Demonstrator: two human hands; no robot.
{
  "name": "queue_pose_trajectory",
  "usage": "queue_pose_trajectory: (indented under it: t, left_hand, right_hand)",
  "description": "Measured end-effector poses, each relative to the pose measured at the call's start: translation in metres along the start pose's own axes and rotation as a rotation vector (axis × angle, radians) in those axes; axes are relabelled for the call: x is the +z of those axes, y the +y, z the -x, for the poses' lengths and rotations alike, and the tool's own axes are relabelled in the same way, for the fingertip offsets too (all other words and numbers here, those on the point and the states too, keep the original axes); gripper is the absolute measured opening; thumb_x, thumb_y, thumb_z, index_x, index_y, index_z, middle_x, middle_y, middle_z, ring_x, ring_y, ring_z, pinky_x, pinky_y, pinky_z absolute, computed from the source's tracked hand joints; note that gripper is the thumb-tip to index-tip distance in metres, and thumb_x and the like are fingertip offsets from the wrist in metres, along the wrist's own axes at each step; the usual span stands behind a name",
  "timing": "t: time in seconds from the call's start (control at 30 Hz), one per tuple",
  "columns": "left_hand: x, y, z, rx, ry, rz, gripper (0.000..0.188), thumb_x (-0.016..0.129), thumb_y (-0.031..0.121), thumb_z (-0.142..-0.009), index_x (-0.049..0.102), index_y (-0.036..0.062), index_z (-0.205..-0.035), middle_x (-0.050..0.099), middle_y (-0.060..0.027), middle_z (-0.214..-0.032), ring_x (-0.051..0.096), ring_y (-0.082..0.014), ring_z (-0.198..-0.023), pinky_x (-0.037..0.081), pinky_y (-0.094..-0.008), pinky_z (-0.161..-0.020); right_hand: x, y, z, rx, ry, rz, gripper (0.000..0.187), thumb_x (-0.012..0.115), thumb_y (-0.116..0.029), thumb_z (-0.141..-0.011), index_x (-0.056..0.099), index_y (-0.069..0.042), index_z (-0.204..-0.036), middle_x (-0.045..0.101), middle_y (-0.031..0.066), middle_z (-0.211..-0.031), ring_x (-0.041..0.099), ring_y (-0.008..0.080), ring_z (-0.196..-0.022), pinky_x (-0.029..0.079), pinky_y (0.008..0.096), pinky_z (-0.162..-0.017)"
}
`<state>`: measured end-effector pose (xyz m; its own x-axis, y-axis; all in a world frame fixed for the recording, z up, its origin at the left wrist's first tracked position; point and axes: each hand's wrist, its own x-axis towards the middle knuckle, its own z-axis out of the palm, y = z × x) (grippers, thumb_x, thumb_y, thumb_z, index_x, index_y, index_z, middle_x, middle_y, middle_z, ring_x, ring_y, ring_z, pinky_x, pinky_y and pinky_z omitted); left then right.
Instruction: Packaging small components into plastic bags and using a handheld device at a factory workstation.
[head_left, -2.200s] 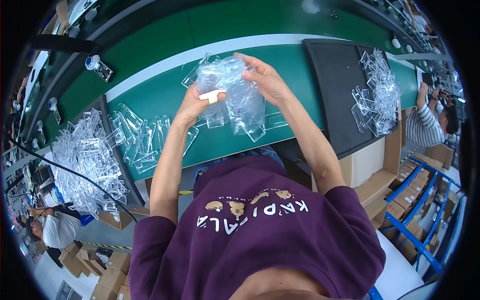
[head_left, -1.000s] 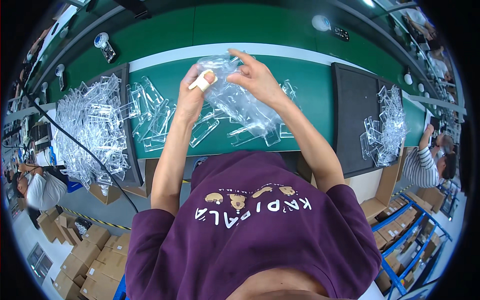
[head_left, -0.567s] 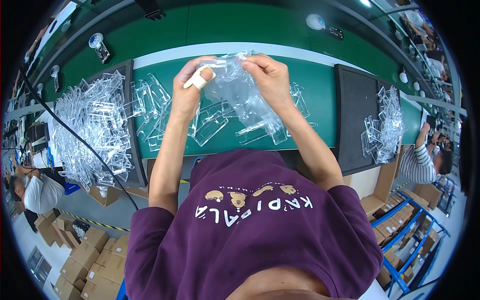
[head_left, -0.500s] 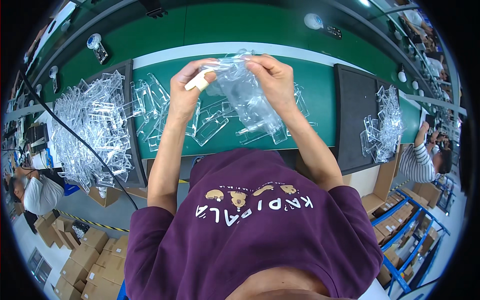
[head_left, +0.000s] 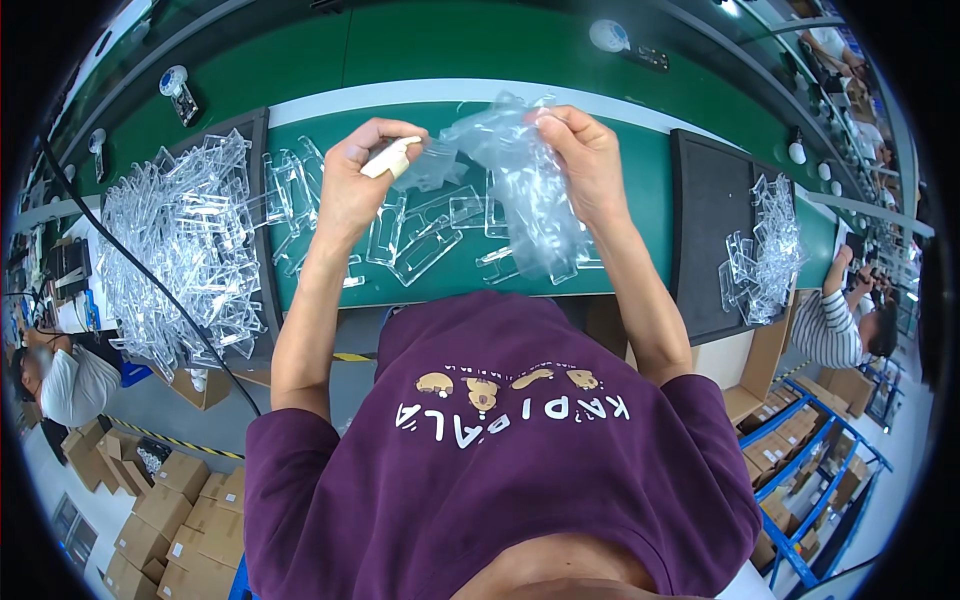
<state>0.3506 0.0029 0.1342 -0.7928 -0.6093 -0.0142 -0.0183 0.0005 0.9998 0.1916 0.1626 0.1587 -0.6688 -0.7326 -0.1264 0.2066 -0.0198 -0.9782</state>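
Observation:
Over the green worktop my right hand (head_left: pixel 590 160) pinches the top of a clear plastic bag (head_left: pixel 530 200), which hangs down crumpled. My left hand (head_left: pixel 365 175) is closed, with a pale yellow finger cover (head_left: pixel 390 158) on its thumb. Crumpled clear film (head_left: pixel 432 168) hangs at the left fingertips; whether it is part of the same bag or a second one I cannot tell. Below the hands lie several clear plastic frames (head_left: pixel 428 250), partly hidden behind the bag.
At left, a heap of clear plastic frames (head_left: pixel 180 250) rests on a dark tray, with a black cable (head_left: pixel 150 268) crossing in front. A smaller heap (head_left: pixel 775 245) sits on the black tray (head_left: pixel 700 230) at right. Other people work on both sides; cardboard boxes (head_left: pixel 200 530) stand lower left.
My hands have moved apart, the left toward the left and the right toward the right. The bag has swung right with my right hand, uncovering more of the frames below.

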Motion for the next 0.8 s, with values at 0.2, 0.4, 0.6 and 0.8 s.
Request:
queue_pose_trajectory:
  t: [0.2, 0.4, 0.6, 0.8]
  left_hand:
    - [-0.013, 0.017, 0.005, 0.057, -0.012, 0.057, 0.013, 0.063, 0.002, -0.078, 0.062, 0.0018, -0.091, 0.064, -0.0045, -0.085, 0.059, -0.0100, -0.082, 0.045, -0.0206, -0.074]
    - [-0.027, 0.036, 0.009, 0.153, 0.065, 0.063, 0.011, 0.062, 0.001, -0.079, 0.061, 0.0011, -0.090, 0.064, -0.0059, -0.084, 0.059, -0.0109, -0.083, 0.045, -0.0215, -0.076]
    - [-0.031, 0.031, 0.014, 0.256, 0.021, 0.158, 0.022, 0.067, 0.005, -0.073, 0.059, 0.0024, -0.093, 0.060, -0.0103, -0.100, 0.056, -0.0129, -0.094, 0.043, -0.0246, -0.082]
    - [0.020, 0.036, 0.049, 0.252, -0.121, 0.070, 0.052, 0.073, 0.021, -0.068, 0.050, 0.0028, -0.112, 0.056, -0.0131, -0.108, 0.050, -0.0164, -0.104, 0.035, -0.0292, -0.092]
  right_hand:
    - [-0.011, -0.023, 0.014, 0.051, -0.059, 0.027, 0.012, 0.057, -0.011, -0.085, 0.062, -0.001, -0.089, 0.056, -0.0045, -0.072, 0.041, -0.0005, -0.060, 0.031, 0.0143, -0.053]
    - [-0.008, -0.007, 0.013, 0.117, -0.138, 0.101, 0.011, 0.055, -0.011, -0.086, 0.062, -0.002, -0.087, 0.056, -0.0043, -0.073, 0.043, -0.0006, -0.061, 0.033, 0.0149, -0.054]
    - [0.009, 0.003, 0.028, 0.219, -0.220, 0.181, 0.011, 0.055, -0.010, -0.085, 0.061, -0.002, -0.089, 0.058, -0.0031, -0.077, 0.045, 0.0003, -0.063, 0.036, 0.0156, -0.056]
    - [0.068, 0.036, 0.042, 0.186, -0.239, -0.062, 0.013, 0.054, -0.008, -0.085, 0.057, 0.000, -0.095, 0.058, -0.0006, -0.082, 0.050, 0.0032, -0.067, 0.042, 0.0185, -0.061]
